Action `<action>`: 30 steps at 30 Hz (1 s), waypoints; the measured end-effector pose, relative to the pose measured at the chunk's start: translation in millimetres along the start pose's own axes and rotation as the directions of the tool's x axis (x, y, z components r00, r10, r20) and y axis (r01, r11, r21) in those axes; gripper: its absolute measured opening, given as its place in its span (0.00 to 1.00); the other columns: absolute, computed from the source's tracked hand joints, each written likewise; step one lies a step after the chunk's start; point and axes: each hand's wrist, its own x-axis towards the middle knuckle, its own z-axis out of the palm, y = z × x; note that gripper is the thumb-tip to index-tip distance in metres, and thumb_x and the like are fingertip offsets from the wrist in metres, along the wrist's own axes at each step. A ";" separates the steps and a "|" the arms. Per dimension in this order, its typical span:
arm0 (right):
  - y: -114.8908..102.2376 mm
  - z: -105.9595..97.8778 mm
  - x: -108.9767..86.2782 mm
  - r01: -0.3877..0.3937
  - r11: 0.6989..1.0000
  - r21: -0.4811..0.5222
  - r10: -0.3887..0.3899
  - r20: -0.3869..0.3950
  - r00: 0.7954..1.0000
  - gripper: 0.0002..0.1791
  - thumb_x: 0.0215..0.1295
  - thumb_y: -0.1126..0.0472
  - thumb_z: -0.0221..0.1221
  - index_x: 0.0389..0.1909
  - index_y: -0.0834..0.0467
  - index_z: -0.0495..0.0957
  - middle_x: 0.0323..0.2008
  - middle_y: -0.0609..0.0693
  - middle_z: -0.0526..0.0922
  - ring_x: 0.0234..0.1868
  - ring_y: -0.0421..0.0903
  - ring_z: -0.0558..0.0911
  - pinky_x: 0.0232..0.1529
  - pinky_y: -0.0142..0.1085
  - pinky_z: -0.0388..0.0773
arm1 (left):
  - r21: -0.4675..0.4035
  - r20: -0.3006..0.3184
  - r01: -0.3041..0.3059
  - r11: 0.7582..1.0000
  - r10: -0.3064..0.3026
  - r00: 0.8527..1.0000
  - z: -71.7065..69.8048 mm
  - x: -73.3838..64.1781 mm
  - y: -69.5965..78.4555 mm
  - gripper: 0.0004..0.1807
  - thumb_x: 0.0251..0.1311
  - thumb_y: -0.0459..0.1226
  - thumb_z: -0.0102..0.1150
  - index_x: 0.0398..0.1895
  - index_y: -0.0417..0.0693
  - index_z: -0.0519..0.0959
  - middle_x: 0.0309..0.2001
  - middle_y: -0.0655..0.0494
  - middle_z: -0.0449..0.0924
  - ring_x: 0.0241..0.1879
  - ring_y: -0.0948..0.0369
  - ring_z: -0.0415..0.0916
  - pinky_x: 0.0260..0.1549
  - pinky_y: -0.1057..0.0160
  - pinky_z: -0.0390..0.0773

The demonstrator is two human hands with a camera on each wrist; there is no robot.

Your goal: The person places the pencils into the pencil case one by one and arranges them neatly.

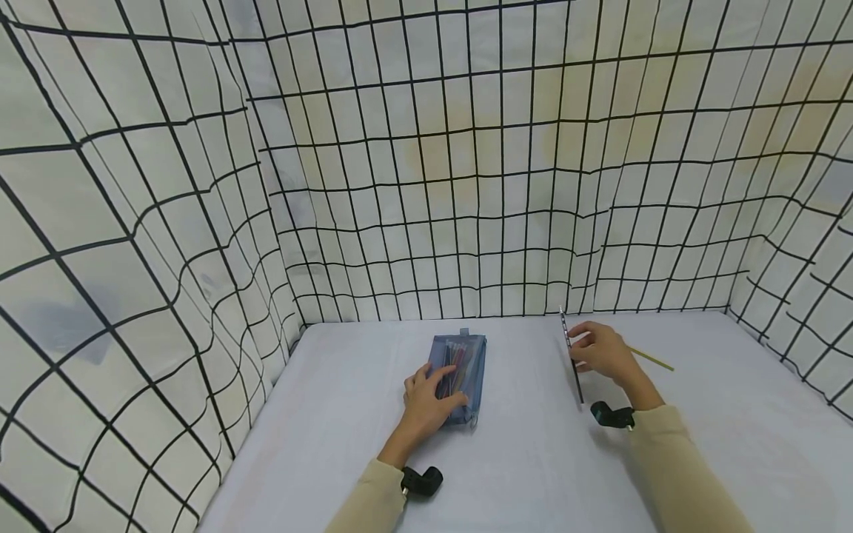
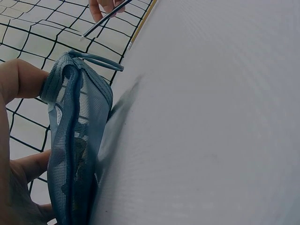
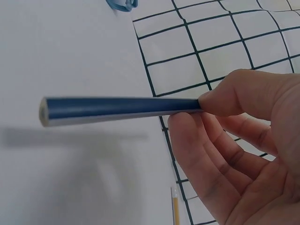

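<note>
My left hand [image 1: 425, 401] rests on a blue mesh pencil case [image 1: 472, 385] that lies on the white table, fingers spread across its top face. Several slim pens or pencils show through the mesh. In the left wrist view, the thumb presses near the zipped end of the pencil case [image 2: 75, 140], which has a loop. My right hand [image 1: 603, 352] pinches a dark blue pencil [image 3: 108, 108] between thumb and fingertips, raised above the table. Its blunt end, with a dark core, points towards the right wrist camera.
A yellow pencil [image 1: 651, 359] lies on the table [image 1: 533, 459] just right of my right hand. Pale walls with a black grid [image 1: 433, 185] rise behind the table and at both sides.
</note>
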 end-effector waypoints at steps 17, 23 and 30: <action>-12.4 25.9 3.9 -0.042 0.995 0.089 0.038 0.054 0.998 0.21 0.66 0.69 0.60 0.59 0.68 0.73 0.41 0.60 0.81 0.37 0.48 0.84 0.39 0.42 0.87 | -0.018 0.007 -0.017 1.000 0.017 1.000 -1.6 0.3 0.1 0.37 0.51 0.52 0.65 0.69 0.59 0.75 0.79 0.38 0.53 0.75 0.37 0.45 0.65 0.26 0.54; -14.4 35.5 5.0 -0.060 0.994 0.089 0.055 0.066 0.996 0.21 0.65 0.69 0.60 0.58 0.67 0.73 0.40 0.58 0.81 0.36 0.48 0.84 0.38 0.41 0.87 | -0.018 0.009 -0.015 1.000 0.015 1.000 -1.4 0.5 -0.5 0.37 0.52 0.52 0.65 0.69 0.59 0.75 0.79 0.38 0.52 0.75 0.37 0.45 0.65 0.26 0.54; -21.4 47.5 2.2 -0.067 0.993 0.099 0.058 0.091 0.994 0.20 0.64 0.69 0.61 0.56 0.67 0.73 0.38 0.58 0.80 0.35 0.48 0.84 0.37 0.41 0.87 | -0.021 0.010 -0.013 1.000 0.013 1.000 -0.6 1.1 -1.7 0.37 0.52 0.53 0.65 0.70 0.59 0.75 0.79 0.38 0.52 0.76 0.37 0.44 0.65 0.25 0.54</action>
